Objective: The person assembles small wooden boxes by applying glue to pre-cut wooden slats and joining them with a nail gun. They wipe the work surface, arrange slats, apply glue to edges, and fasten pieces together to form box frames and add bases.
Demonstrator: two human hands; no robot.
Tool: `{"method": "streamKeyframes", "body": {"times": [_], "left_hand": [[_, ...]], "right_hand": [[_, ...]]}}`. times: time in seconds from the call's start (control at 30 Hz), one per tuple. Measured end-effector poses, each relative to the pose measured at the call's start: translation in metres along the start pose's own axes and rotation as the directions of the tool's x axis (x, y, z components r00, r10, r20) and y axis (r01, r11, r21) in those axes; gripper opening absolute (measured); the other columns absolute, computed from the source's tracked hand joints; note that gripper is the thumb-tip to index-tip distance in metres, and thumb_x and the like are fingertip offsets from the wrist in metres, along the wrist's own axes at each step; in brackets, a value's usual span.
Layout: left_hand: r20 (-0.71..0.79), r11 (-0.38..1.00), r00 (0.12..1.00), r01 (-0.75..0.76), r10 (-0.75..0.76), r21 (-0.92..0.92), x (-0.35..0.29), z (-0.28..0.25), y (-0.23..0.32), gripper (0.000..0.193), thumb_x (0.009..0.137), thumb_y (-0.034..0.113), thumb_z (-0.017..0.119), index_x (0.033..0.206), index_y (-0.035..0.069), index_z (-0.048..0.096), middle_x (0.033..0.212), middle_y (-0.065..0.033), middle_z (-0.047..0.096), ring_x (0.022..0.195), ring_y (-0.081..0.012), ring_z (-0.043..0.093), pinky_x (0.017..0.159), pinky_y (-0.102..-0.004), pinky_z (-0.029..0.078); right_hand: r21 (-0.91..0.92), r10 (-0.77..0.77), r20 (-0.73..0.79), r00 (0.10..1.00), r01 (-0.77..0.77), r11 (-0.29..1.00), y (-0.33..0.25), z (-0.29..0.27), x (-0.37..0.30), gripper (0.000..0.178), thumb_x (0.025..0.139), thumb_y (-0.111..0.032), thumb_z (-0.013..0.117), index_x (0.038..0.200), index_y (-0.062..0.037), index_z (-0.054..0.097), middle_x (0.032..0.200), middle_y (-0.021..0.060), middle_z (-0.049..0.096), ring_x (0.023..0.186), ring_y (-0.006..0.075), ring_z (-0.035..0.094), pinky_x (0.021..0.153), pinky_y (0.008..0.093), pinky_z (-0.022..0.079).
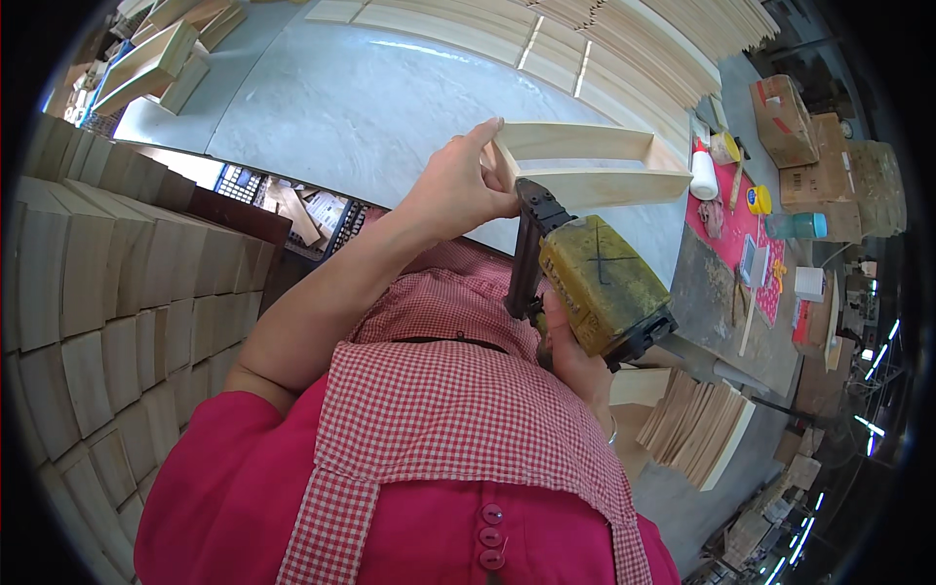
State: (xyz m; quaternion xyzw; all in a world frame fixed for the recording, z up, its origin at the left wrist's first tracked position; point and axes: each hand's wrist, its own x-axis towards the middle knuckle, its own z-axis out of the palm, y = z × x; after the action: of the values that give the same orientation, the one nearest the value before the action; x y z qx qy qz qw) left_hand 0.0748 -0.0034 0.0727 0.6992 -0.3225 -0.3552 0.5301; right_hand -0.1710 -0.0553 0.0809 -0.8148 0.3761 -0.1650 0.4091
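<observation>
A narrow rectangular frame of pale wood [604, 186] stands on edge on the grey tabletop, open through the middle. My left hand [458, 185] is closed round its near left corner, thumb and fingers gripping the short end piece. In my right hand [577, 363] is a worn yellow nail gun [609, 273], held by its handle. The gun's black nose meets or nearly meets the frame's front left corner, right beside my left fingers. Whether the nose actually presses on the wood, I cannot tell. Part of my right hand is hidden behind the gun's body.
Tall stacks of wooden blocks [107, 283] rise at my left. Thin wooden strips [624, 49] lie along the far side, and finished wooden boxes [151, 68] sit far left. On the right, a pink cloth [721, 229] holds a white bottle [703, 174] and small tubs. Boards [697, 424] are stacked lower right.
</observation>
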Motion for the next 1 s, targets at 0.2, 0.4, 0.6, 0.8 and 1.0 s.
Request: {"method": "streamKeyframes", "body": {"times": [0.2,0.4,0.6,0.8,1.0], "left_hand": [[-0.018,0.999,0.999,-0.041,0.042,0.024,0.002,0.001,-0.005,0.095,0.075,0.003,0.081,0.156,-0.007,0.031,0.078,-0.0039,0.06,0.075,-0.0107,0.06,0.071,-0.0268,0.054],[-0.051,0.995,0.997,-0.054,0.059,0.089,-0.001,0.001,-0.002,0.094,0.076,0.003,0.081,0.156,-0.005,0.033,0.078,-0.0057,0.062,0.075,-0.0117,0.062,0.072,-0.027,0.055],[-0.04,0.992,0.997,-0.063,0.067,0.111,-0.001,-0.002,-0.003,0.094,0.074,0.004,0.083,0.154,-0.007,0.035,0.087,-0.0107,0.068,0.082,-0.0148,0.067,0.074,-0.0284,0.056],[-0.074,0.976,0.997,-0.007,-0.009,-0.22,0.013,-0.016,-0.01,0.099,0.075,0.019,0.091,0.15,-0.015,0.036,0.115,-0.0267,0.067,0.094,-0.0224,0.068,0.081,-0.0333,0.056],[-0.041,0.967,0.999,-0.003,-0.007,-0.254,0.01,-0.016,-0.005,0.097,0.076,0.025,0.091,0.148,-0.014,0.04,0.116,-0.0285,0.067,0.094,-0.0233,0.069,0.083,-0.0346,0.056]], "right_hand": [[0.0,-0.098,-0.065,0.993,0.098,0.995,-0.001,0.002,0.0,0.033,0.089,-0.019,0.078,0.117,-0.0037,0.072,0.112,0.0109,0.074,0.102,0.0249,0.073,0.086,0.0351,0.057],[-0.097,-0.261,-0.086,0.962,0.253,0.963,-0.009,0.001,0.005,0.032,0.089,-0.018,0.077,0.118,-0.0055,0.072,0.112,0.0108,0.074,0.101,0.0251,0.073,0.086,0.0353,0.057],[-0.059,-0.202,-0.098,0.974,0.197,0.979,-0.009,0.0,-0.002,0.029,0.09,-0.018,0.075,0.117,-0.0066,0.073,0.112,0.0104,0.075,0.1,0.0239,0.073,0.084,0.0352,0.057],[-0.125,-0.147,-0.069,0.987,0.137,0.983,0.002,-0.002,-0.008,0.03,0.09,-0.021,0.075,0.116,-0.0057,0.073,0.111,0.0106,0.074,0.1,0.0249,0.073,0.084,0.0357,0.056],[-0.079,-0.187,-0.097,0.978,0.18,0.981,-0.006,0.002,-0.003,0.032,0.09,-0.024,0.076,0.116,-0.0052,0.072,0.111,0.0104,0.074,0.101,0.0255,0.073,0.085,0.036,0.056]]}}
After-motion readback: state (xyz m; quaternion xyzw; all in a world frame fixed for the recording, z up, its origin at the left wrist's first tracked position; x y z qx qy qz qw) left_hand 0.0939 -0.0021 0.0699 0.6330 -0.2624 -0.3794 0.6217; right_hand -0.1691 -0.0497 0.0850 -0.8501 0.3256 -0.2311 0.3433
